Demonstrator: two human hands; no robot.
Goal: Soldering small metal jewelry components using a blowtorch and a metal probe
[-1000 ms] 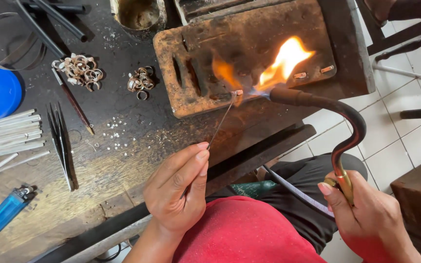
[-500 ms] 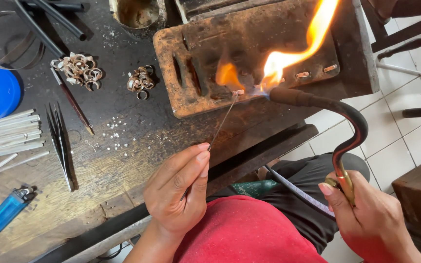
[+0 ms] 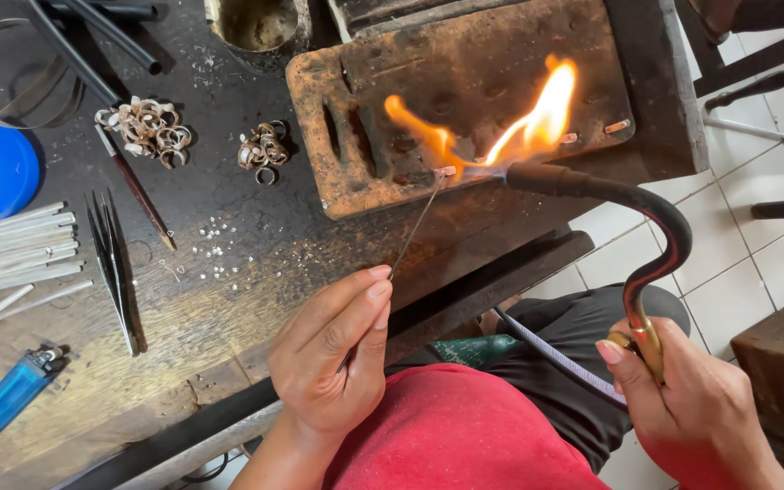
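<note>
**Torch and Wire at the Soldering Block: Grip and Handling**

Since the earlier frame the flame (image 3: 537, 122) has dropped lower and split into two tongues across the block; both hands hold the same positions.

The left hand (image 3: 333, 358) pinches a thin metal wire (image 3: 417, 227) between thumb and forefinger, closed firmly on its lower end. The wire runs up and to the right, and its tip meets a small workpiece (image 3: 446, 171) on the scorched soldering block (image 3: 465, 91). By its look the wire is light, springy and prone to flexing, so a hold well back from the heated tip appears sound. The wrist sits low near the bench edge, fingers curled.

The right hand (image 3: 691, 408) is wrapped shut around the brass base of the curved torch (image 3: 646, 236), where a hose (image 3: 555, 354) joins it. The torch looks rigid and moderately heavy, and its nozzle is likely hot, so the base is the safe hold. The forearm lies beside the lap, nozzle aimed left at the workpiece.

On the bench (image 3: 229, 299) lie tweezers (image 3: 111, 263), metal rings (image 3: 147, 127), a blue lighter (image 3: 11, 395) and white rods (image 3: 11, 245).
</note>
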